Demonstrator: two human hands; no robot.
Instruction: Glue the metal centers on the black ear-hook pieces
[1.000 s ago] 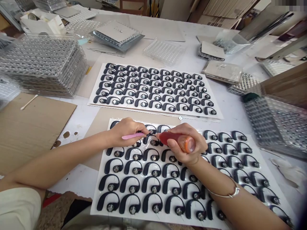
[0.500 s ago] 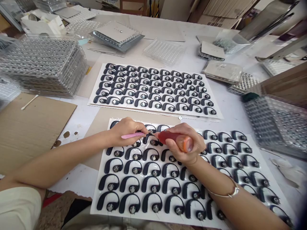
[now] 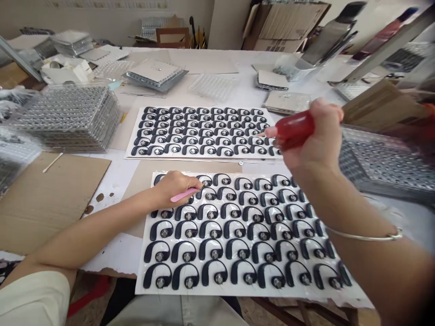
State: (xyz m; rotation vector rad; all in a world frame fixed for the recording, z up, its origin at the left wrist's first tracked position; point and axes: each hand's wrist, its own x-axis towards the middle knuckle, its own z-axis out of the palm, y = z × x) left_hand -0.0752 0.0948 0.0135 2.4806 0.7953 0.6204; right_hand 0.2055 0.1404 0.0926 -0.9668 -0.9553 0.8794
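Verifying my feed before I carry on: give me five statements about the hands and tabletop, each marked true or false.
1. The right hand holds a red squeeze bottle. True.
2. The left hand is empty. False: it holds a slim pink tool.
3. A cotton swab lies on the brown cardboard at left. True.
4. The silvery bangle is on the left forearm. False: it is on the right forearm.
5. Black curved pieces sit on a near white sheet and a far one. True.

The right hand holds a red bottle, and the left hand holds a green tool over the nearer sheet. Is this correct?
Only the colour is wrong: in the head view, the left hand holds a pink tool over the nearer sheet.
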